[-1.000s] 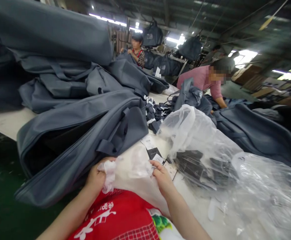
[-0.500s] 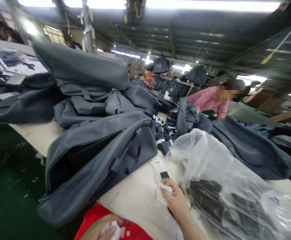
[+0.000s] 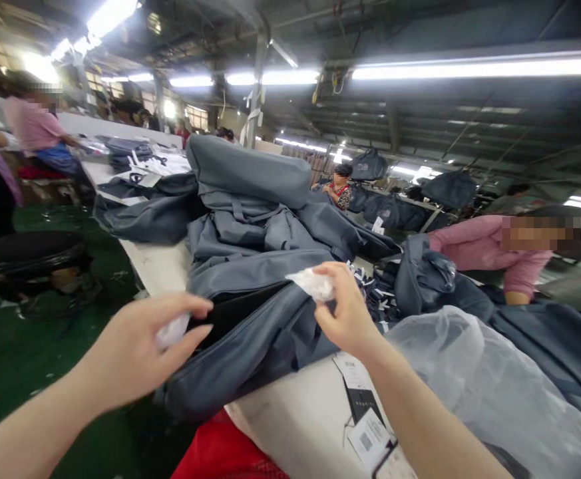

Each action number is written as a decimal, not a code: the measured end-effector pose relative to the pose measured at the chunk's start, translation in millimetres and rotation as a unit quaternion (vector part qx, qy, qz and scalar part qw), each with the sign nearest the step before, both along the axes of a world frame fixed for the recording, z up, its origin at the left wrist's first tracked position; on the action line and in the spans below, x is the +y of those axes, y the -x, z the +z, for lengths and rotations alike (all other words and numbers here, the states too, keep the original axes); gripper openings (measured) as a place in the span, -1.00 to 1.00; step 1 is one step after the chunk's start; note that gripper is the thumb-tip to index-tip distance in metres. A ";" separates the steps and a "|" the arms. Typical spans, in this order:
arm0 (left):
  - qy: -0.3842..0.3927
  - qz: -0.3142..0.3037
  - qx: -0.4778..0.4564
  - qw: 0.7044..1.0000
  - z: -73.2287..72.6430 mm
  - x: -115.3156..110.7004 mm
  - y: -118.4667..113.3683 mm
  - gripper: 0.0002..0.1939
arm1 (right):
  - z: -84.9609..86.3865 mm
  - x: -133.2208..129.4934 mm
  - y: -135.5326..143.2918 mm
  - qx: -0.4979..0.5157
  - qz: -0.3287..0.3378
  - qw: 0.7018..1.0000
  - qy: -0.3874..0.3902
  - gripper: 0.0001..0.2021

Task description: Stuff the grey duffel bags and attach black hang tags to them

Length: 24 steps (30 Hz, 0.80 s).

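Observation:
A blue-grey duffel bag [image 3: 265, 339] lies on the table in front of me, its long zipped mouth gaping over a dark inside. My right hand [image 3: 347, 309] is above the bag's far part, pinching a crumpled white wad [image 3: 314, 283] of thin paper or plastic. At the near end of the opening, my left hand [image 3: 140, 352] curls around another white wad [image 3: 173, 330], its thumb and forefinger apart at the tips. Hang tags [image 3: 365, 402], black and white with cords, rest on the table below my right forearm.
More grey bags [image 3: 250, 173] are heaped behind. Right of me lies a clear plastic bag [image 3: 470, 359] with dark things in it. A co-worker in pink [image 3: 474, 249] leans over bags at the right. A black round stool [image 3: 30, 259] stands left on the green floor.
My right hand has risen from the hang tags to above the duffel bag, carrying the white wad. My left hand has come up from my lap to the bag's mouth. The view has swung left.

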<state>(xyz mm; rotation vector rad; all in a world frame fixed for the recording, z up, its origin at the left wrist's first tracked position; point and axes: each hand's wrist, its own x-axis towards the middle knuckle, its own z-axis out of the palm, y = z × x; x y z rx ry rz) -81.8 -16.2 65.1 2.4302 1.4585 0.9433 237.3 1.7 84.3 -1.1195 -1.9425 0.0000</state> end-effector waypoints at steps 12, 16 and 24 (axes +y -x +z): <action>-0.021 0.094 0.236 0.967 -2.0 122.7 -47.6 -0.64 | -53.2 18.7 28.4 -0.408 0.142 0.876 0.214 -0.91; -0.069 0.052 0.110 0.990 -2.8 73.9 -53.2 -0.65 | -64.0 -26.6 20.4 -0.421 0.142 0.869 0.220 -0.92; -0.134 0.007 0.046 0.990 9.6 34.1 -65.9 -0.65 | -33.3 -18.6 39.4 -0.355 0.081 0.912 0.191 -0.70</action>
